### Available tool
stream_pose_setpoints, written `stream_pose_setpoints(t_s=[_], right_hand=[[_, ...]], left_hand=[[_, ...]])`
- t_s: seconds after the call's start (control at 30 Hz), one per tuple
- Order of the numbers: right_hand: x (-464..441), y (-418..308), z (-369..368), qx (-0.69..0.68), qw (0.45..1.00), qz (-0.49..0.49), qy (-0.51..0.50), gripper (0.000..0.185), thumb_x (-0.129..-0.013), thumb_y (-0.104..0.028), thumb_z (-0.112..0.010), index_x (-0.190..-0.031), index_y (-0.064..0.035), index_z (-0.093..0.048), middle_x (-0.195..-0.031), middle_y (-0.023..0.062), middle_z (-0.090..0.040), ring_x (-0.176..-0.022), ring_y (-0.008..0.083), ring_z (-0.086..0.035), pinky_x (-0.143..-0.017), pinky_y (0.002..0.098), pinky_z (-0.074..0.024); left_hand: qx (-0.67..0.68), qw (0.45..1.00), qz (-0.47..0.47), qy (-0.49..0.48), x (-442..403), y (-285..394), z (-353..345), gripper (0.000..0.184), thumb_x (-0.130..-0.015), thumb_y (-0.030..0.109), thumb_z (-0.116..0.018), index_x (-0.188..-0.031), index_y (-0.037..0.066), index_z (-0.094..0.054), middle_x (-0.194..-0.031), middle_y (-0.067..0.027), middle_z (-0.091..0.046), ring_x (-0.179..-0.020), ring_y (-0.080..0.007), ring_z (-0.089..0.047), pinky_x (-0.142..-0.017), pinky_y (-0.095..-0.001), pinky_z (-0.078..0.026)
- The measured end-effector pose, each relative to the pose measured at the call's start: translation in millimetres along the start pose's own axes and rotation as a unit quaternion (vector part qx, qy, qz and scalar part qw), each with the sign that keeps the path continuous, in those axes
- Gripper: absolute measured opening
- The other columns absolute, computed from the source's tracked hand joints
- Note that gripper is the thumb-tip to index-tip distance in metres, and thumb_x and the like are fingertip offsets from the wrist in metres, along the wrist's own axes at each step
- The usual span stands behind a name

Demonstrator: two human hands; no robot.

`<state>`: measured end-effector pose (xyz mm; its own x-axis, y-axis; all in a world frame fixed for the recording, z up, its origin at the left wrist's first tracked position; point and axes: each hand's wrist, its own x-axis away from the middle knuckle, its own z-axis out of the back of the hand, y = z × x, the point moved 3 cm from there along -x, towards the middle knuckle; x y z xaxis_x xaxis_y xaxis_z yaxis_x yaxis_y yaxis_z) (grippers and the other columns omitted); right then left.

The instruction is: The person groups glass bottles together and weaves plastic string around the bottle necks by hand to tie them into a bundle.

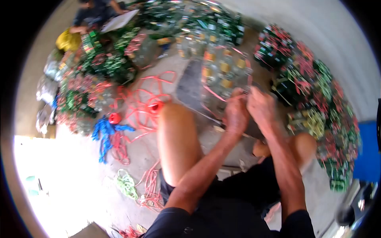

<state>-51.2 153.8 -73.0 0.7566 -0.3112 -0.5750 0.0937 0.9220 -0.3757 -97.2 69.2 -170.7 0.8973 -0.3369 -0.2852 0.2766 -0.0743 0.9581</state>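
Observation:
Clear glass bottles (pixel 225 67) with gold-coloured caps stand grouped between my knees on a dark mat (pixel 189 85). A pink plastic strap (pixel 214 94) loops around the group. My left hand (pixel 237 109) and my right hand (pixel 260 102) meet at the near right edge of the bottles, close together. Fingers of both hands are closed, pinching the strap where it comes to this edge. Motion blur hides the exact finger positions and any knot there.
Loose pink strap (pixel 149 93) lies tangled on the floor to the left, near blue strips (pixel 104 133) and a green strap bundle (pixel 127 184). Tied bottle bundles line the right wall (pixel 305 79) and the left side (pixel 85 91). Another person (pixel 95 14) sits at the upper left.

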Motion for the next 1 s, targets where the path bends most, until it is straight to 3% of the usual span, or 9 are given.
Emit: stream_pose_setpoints(t_s=[0.1, 0.13, 0.17, 0.23, 0.33, 0.43, 0.57, 0.67, 1.0], right_hand=[[-2, 4, -3, 0.022, 0.998, -0.007, -0.056, 0.008, -0.092, -0.005, -0.064, -0.099, -0.0068, -0.065, -0.077, 0.0199, -0.068, -0.070, 0.0423, -0.069, -0.061, 0.0529, -0.0540], [-2, 3, -1, 0.027, 0.998, 0.004, -0.062, 0.007, -0.092, -0.005, -0.064, -0.099, -0.0064, -0.065, -0.078, 0.0202, -0.068, -0.070, 0.0427, -0.069, -0.062, 0.0535, -0.0536], [-2, 1, 1, 0.038, 0.997, 0.014, -0.069, 0.006, -0.092, -0.005, -0.064, -0.098, -0.0060, -0.064, -0.079, 0.0204, -0.068, -0.070, 0.0430, -0.068, -0.063, 0.0541, -0.0532], [0, 1, 2, 0.045, 0.996, 0.026, -0.070, 0.005, -0.093, -0.004, -0.063, -0.098, -0.0057, -0.064, -0.079, 0.0207, -0.068, -0.071, 0.0435, -0.068, -0.064, 0.0546, -0.0530], [3, -3, 6, 0.039, 0.996, 0.041, -0.072, 0.004, -0.093, -0.004, -0.063, -0.097, -0.0055, -0.063, -0.079, 0.0213, -0.068, -0.072, 0.0437, -0.068, -0.064, 0.0550, -0.0529], [7, -9, 10, 0.054, 0.994, 0.043, -0.088, 0.004, -0.093, -0.004, -0.063, -0.097, -0.0055, -0.062, -0.079, 0.0217, -0.068, -0.073, 0.0435, -0.069, -0.065, 0.0551, -0.0532], [7, -9, 8, 0.050, 0.993, 0.032, -0.102, 0.003, -0.094, -0.002, -0.061, -0.093, -0.0024, -0.059, -0.081, 0.0233, -0.066, -0.075, 0.0472, -0.065, -0.067, 0.0563, -0.0486], [7, -5, 7, 0.084, 0.990, 0.067, -0.091, 0.003, -0.094, -0.005, -0.063, -0.097, -0.0057, -0.063, -0.078, 0.0209, -0.069, -0.072, 0.0419, -0.070, -0.065, 0.0535, -0.0549], [8, -3, 7, 0.091, 0.989, 0.071, -0.097, 0.001, -0.095, -0.006, -0.062, -0.095, -0.0057, -0.061, -0.074, 0.0191, -0.068, -0.069, 0.0404, -0.070, -0.063, 0.0525, -0.0552]], left_hand=[[-0.140, 0.982, -0.111, 0.055, -3, 35, 15, 0.029, -0.103, 0.004, -0.059, -0.131, -0.004, -0.062, -0.111, -0.0291, -0.069, -0.103, -0.0459, -0.067, -0.088, -0.0493, -0.056], [-0.104, 0.994, -0.015, -0.016, -4, 40, 19, 0.036, -0.107, 0.010, -0.057, -0.140, -0.004, -0.053, -0.122, -0.0273, -0.066, -0.112, -0.0455, -0.065, -0.095, -0.0484, -0.053], [-0.093, 0.995, 0.005, -0.018, -6, 53, 25, 0.035, -0.107, 0.009, -0.058, -0.140, -0.002, -0.054, -0.122, -0.0252, -0.067, -0.111, -0.0438, -0.066, -0.093, -0.0477, -0.053], [-0.100, 0.995, 0.011, -0.025, -5, 41, 20, 0.035, -0.107, 0.010, -0.059, -0.140, -0.001, -0.055, -0.121, -0.0252, -0.067, -0.110, -0.0439, -0.066, -0.091, -0.0474, -0.053], [-0.112, 0.992, -0.056, 0.008, -5, 41, 22, 0.037, -0.106, 0.013, -0.059, -0.140, 0.003, -0.051, -0.107, -0.0306, -0.068, -0.096, -0.0525, -0.066, -0.077, -0.0558, -0.053], [-0.119, 0.992, 0.027, -0.040, -2, 44, 25, 0.039, -0.108, 0.018, -0.057, -0.144, 0.003, -0.051, -0.126, -0.0272, -0.066, -0.109, -0.0477, -0.067, -0.087, -0.0511, -0.055], [-0.129, 0.990, 0.041, -0.044, -2, 42, 23, 0.042, -0.108, 0.022, -0.056, -0.146, 0.005, -0.049, -0.127, -0.0275, -0.067, -0.106, -0.0486, -0.068, -0.084, -0.0528, -0.056], [-0.141, 0.989, 0.034, -0.035, -2, 40, 22, 0.042, -0.108, 0.022, -0.057, -0.146, 0.006, -0.049, -0.125, -0.0279, -0.067, -0.105, -0.0489, -0.068, -0.084, -0.0529, -0.056], [-0.116, 0.993, 0.013, -0.021, -3, 36, 20, 0.038, -0.106, 0.014, -0.059, -0.142, 0.002, -0.051, -0.121, -0.0307, -0.067, -0.110, -0.0502, -0.066, -0.087, -0.0527, -0.054]])
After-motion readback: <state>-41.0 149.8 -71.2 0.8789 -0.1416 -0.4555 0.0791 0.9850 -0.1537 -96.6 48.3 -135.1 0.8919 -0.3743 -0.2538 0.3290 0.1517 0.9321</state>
